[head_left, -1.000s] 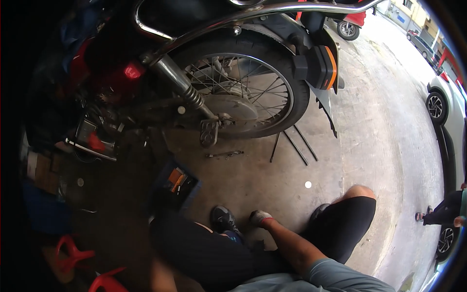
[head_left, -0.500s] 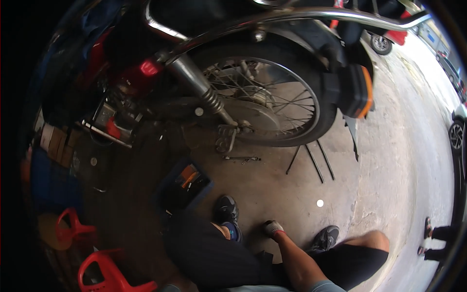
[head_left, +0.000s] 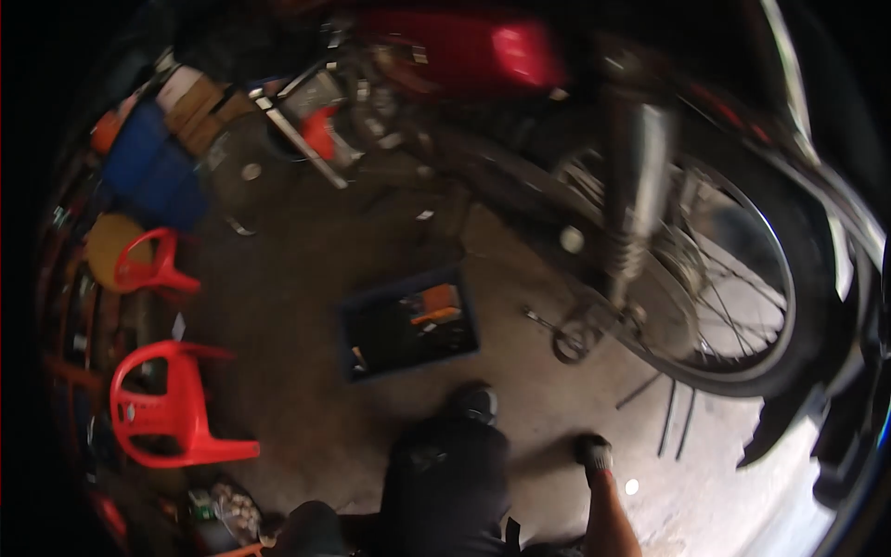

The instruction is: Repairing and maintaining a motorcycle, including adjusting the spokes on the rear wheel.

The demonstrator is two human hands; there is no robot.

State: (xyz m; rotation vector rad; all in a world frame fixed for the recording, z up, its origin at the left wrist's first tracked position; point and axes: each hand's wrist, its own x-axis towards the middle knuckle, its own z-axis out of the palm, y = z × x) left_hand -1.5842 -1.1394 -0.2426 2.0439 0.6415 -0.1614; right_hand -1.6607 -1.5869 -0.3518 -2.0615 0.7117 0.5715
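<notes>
My right hand (head_left: 597, 455), in a glove with dark fingers and a lighter back, hangs low above the concrete floor, to the right of my dark shoe (head_left: 478, 403). Motion blur hides its fingers, so I cannot make out anything in its grasp. My left hand does not show. Beyond the right hand stands a motorcycle, with its spoked rear wheel (head_left: 798, 306), silver shock absorber (head_left: 640, 176) and red side panel (head_left: 501, 51). A wrench-like tool (head_left: 541, 318) lies on the floor beside the footpeg. Ahead of my shoe is a dark blue tray (head_left: 371, 373) holding an orange packet (head_left: 436, 303) and small parts.
Two red plastic chairs (head_left: 176, 408) are on the left, with blue bins (head_left: 153, 162) and cardboard boxes (head_left: 200, 111) behind them. Thin dark rods (head_left: 668, 418) rest on the floor beneath the wheel. A bag of pale round things (head_left: 234, 511) sits at the lower left.
The view has swung to the left, so the motorcycle, tray and chairs appear farther right. My right hand stays low over the floor and now appears farther right in the picture.
</notes>
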